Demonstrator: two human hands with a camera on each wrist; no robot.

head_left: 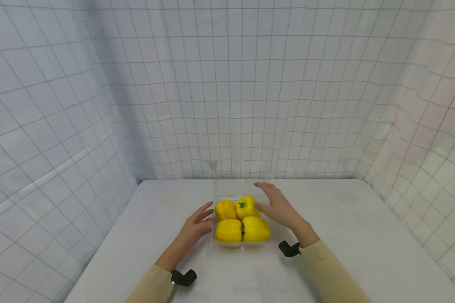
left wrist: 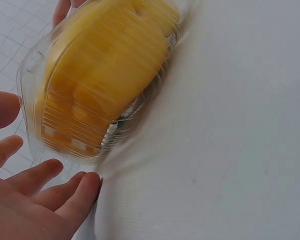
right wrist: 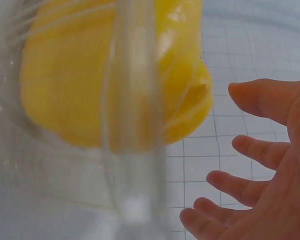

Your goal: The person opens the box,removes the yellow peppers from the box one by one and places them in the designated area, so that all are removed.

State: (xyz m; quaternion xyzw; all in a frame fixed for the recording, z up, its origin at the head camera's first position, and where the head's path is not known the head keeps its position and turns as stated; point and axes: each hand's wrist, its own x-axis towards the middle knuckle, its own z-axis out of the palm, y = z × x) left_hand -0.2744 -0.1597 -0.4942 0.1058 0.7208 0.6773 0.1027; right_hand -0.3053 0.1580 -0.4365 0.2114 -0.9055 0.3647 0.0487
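Observation:
A clear plastic clamshell container (head_left: 231, 244) stands on the white table with several yellow bell peppers (head_left: 228, 230) in it. Its transparent lid (head_left: 231, 188) appears folded back behind it. One pepper (head_left: 248, 207) at the back right shows a green stem. My left hand (head_left: 192, 229) is beside the container's left wall, fingers spread and loosely bent; whether a fingertip touches the plastic I cannot tell. To the right, my right hand (head_left: 278, 206) hovers by the container's edge, thumb close to the back right pepper. In the right wrist view its fingers (right wrist: 237, 187) hold nothing.
The white table (head_left: 349, 235) extends to both sides and in front of the container. Grid-patterned white sheeting (head_left: 227, 105) hangs behind it and at both sides. A black wrist-worn device (head_left: 183, 277) is on the left wrist, with another (head_left: 289, 249) on the right.

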